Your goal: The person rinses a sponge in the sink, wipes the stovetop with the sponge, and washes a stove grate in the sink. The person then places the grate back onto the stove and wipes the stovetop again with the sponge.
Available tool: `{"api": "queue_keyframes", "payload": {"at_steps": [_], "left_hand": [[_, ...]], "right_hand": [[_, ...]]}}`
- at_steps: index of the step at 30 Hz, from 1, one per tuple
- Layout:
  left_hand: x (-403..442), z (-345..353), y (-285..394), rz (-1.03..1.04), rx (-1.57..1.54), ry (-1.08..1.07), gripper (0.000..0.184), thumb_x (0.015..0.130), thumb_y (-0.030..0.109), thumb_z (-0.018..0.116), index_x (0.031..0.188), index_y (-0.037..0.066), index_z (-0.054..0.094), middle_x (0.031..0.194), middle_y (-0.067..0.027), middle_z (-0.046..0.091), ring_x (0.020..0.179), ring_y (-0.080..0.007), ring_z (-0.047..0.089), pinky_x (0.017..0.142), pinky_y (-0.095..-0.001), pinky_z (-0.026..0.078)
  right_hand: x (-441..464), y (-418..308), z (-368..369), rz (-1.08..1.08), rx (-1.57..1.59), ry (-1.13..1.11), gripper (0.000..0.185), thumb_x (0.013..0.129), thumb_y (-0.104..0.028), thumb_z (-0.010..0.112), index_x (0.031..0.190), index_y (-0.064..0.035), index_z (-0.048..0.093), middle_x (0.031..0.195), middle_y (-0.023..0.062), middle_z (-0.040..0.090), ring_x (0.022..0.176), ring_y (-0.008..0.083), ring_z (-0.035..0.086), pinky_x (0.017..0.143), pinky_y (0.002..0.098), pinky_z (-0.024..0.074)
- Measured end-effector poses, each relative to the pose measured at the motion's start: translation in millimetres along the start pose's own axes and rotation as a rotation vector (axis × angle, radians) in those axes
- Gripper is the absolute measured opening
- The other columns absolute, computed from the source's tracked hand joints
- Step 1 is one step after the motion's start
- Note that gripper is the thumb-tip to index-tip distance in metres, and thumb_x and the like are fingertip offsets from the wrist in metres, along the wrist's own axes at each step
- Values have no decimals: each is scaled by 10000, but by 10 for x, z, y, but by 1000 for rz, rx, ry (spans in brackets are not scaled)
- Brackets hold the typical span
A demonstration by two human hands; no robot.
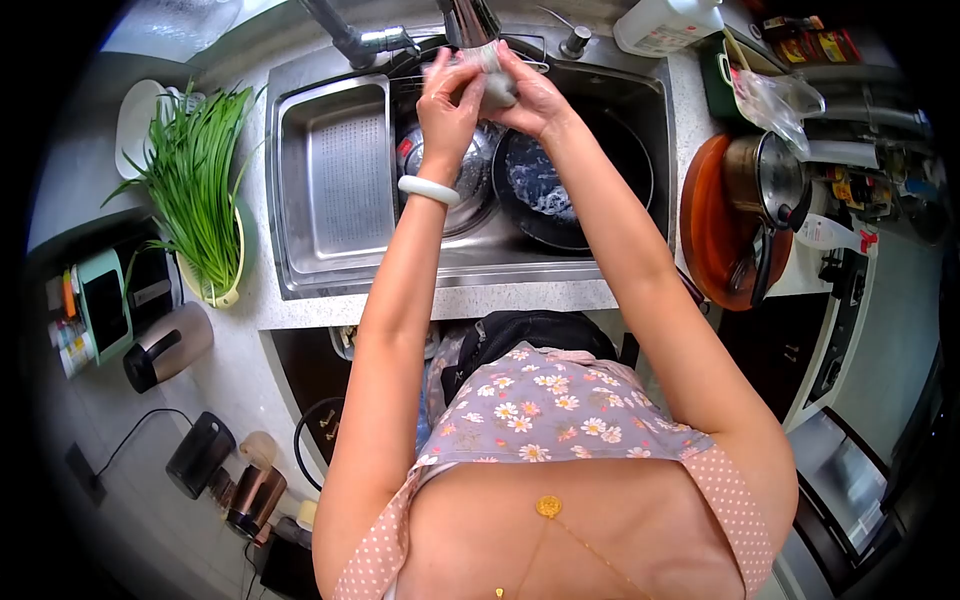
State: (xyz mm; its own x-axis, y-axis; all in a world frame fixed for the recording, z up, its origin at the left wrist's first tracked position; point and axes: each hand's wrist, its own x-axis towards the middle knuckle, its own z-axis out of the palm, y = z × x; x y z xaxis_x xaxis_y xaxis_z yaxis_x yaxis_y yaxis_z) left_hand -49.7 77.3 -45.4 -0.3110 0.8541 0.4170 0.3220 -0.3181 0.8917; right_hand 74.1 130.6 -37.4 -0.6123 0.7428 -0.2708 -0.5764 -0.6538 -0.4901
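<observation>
At the back of the sink, my left hand and my right hand are together under the spray faucet head, where water runs down. Between them is a small greyish-white lump, held by the fingers of both hands; its kind is not clear. My left fingers are slightly blurred. Below my right hand, a dark round pan in the sink has whitish, sudsy water in its bottom. A shiny metal lid or bowl rests beside the pan, partly hidden by my left forearm.
A perforated metal drainer tray fills the sink's left side. Long green chives lie over a basket on the left counter. Right of the sink are a pot on a brown wooden board and a white jug.
</observation>
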Motion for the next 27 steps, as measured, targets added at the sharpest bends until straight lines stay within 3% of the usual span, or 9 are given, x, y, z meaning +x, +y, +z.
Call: {"api": "queue_keyframes", "payload": {"at_steps": [2,5,6,17,18,21,22,25,27], "left_hand": [[21,-109,352,120,258,140,217,804,135,655,1006,58,640,1193,-147,550,1217,-303,379,988,-368,338],[-95,-124,79,-219,-273,361,214,843,116,620,1017,49,515,1054,-71,535,1020,-187,486,922,-320,369],[-135,-124,75,-252,-246,390,173,870,94,584,1009,35,501,996,-52,530,934,-135,496,856,-289,405],[-436,-105,-207,-273,28,307,83,909,63,505,975,17,523,940,-59,542,839,-122,517,776,-262,457],[-403,-112,-216,-301,-43,312,90,917,72,499,985,15,515,950,-65,546,845,-126,526,778,-266,466],[-348,-113,-203,-453,-325,310,138,960,126,452,1024,6,471,1015,-110,567,906,-161,575,794,-295,505],[-306,-121,-202,-515,-417,290,144,965,136,441,1015,4,469,1025,-122,568,923,-176,580,798,-303,509],[-188,-121,-147,-622,-612,162,267,991,237,378,1072,-4,461,1058,-140,566,1000,-219,573,851,-364,498],[-140,-110,-77,-647,-784,45,327,997,288,357,1119,0,453,1072,-137,560,1027,-224,557,882,-391,481]], "right_hand": [[-150,-40,279,-59,35,131,337,946,-282,489,1262,-169,465,1024,37,573,932,205,560,819,443,491],[147,20,-97,164,530,-301,286,927,-279,527,1103,-54,523,847,37,562,761,165,531,627,297,463],[105,10,77,132,409,7,295,926,-334,520,887,-42,526,685,10,491,607,134,458,470,227,332],[217,-47,34,46,438,-94,404,940,-413,433,680,-104,440,590,-9,382,507,130,363,435,250,290],[194,-35,93,75,544,-331,422,929,-435,437,955,-22,520,864,124,537,817,247,555,672,370,494],[-81,-76,294,110,393,-109,567,916,-390,480,1306,-4,338,1295,240,379,1252,411,357,992,607,356],[-10,-39,230,80,426,-227,710,904,-352,511,1418,-39,134,1456,241,128,1357,461,59,1053,701,112],[39,-75,305,167,475,41,412,891,-328,558,1131,5,538,1045,203,598,969,376,581,805,504,503],[64,-82,325,130,356,39,329,903,-314,539,1028,-10,555,862,159,622,809,311,624,724,419,534]]}}
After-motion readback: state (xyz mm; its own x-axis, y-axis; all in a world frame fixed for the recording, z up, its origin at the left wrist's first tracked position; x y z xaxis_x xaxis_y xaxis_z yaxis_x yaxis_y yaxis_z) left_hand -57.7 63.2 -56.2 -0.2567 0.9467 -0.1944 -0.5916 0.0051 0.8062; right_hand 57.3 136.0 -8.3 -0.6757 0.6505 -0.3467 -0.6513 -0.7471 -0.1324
